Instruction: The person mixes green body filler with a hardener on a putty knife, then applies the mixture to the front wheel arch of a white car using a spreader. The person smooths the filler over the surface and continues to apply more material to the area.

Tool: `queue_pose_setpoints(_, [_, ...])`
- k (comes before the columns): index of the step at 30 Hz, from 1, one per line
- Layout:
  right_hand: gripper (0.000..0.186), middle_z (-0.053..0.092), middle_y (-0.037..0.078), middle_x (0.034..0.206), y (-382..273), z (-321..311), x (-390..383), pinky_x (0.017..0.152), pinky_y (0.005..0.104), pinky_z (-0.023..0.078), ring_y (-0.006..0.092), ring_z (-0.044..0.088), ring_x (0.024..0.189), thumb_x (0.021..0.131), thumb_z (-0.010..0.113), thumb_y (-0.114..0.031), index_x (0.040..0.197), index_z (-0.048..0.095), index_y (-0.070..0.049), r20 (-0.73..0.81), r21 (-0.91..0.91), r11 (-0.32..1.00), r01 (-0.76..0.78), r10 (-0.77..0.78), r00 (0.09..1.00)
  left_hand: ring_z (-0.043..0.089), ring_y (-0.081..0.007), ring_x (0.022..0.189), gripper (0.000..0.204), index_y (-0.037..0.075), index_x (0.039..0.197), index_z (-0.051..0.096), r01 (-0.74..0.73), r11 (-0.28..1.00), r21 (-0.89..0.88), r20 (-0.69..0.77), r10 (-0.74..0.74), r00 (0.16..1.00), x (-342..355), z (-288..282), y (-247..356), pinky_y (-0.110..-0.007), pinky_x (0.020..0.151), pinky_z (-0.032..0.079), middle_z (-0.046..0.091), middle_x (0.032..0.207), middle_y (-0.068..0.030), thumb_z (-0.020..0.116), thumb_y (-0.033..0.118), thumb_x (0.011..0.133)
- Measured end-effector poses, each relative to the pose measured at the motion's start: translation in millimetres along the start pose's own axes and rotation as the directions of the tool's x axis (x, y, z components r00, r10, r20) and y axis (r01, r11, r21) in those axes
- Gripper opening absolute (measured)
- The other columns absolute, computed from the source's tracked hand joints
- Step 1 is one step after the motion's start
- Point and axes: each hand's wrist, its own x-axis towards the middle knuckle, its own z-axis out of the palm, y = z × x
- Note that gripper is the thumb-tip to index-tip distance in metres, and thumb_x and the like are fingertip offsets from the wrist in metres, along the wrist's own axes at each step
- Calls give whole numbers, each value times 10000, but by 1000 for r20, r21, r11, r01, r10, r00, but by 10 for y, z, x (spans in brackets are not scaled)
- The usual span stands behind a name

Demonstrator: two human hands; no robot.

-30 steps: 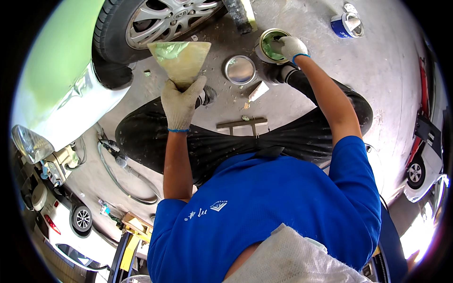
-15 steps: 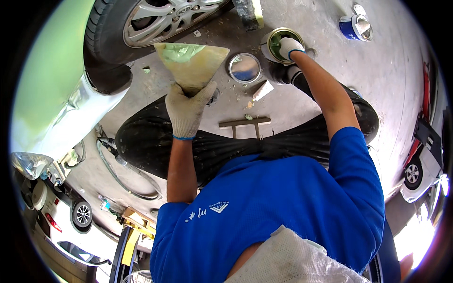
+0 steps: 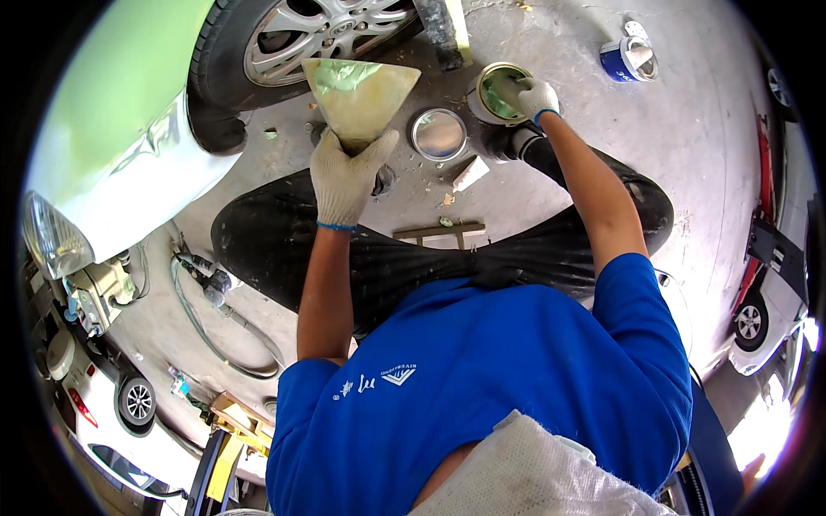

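My left hand (image 3: 342,182), in a white knit glove, grips the narrow lower end of a fan-shaped, yellowish putty board (image 3: 366,101). Light green putty (image 3: 341,76) is smeared along its far left part. Over to the right, my gloved right hand (image 3: 539,98) is at the right rim of an open can (image 3: 475,103). Green putty (image 3: 497,91) lies inside that can. The right fingers are closed and point into the can; whatever they hold is too unclear to name. Between board and can, a round metal lid (image 3: 439,135) lies on the floor.
A car wheel (image 3: 301,43) and a light green and white body panel (image 3: 129,163) stand at the left. A white tube (image 3: 471,175) lies before me. A blue and white can (image 3: 628,60) is at far right. A hose (image 3: 194,314) curls on the left floor.
My right hand has moved from over the can's opening to its right rim, exposing more of the green putty. The left hand still holds the board; the whole view has shifted slightly.
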Motion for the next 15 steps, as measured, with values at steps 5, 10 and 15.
queue_pose_setpoints(5, [383, 701, 219, 1047, -301, -440, -304, 888, 474, 535, 394, 678, 992, 847, 552, -136, 1185, 726, -183, -48, -141, 959, 248, -257, 965, 626, -121, 694, 396, -22, 961, 706, -5, 1000, -25, 40, 6, 999, -73, -23, 57, -299, 661, 501, 711, 789, -66, 841, 306, 783])
queue_pose_setpoints(10, [368, 705, 189, 1080, -349, -582, -467, 908, 482, 527, 389, 671, 1021, 863, 542, -132, 1184, 717, -177, 63, -278, 898, 340, -336, 940, 631, -123, 701, 389, -22, 968, 712, -53, 998, -43, 33, 54, 998, -173, -36, 13, -307, 671, 506, 719, 802, -70, 836, 300, 788])
queue_pose_setpoints(15, [352, 705, 188, 1090, -302, -413, -431, 921, 484, 523, 393, 665, 1034, 862, 543, -127, 1164, 719, -164, 95, -259, 923, 284, -268, 959, 635, -120, 711, 397, -25, 980, 713, -92, 996, 17, 39, 91, 995, -259, -51, 99, -303, 677, 510, 723, 817, -72, 836, 301, 790])
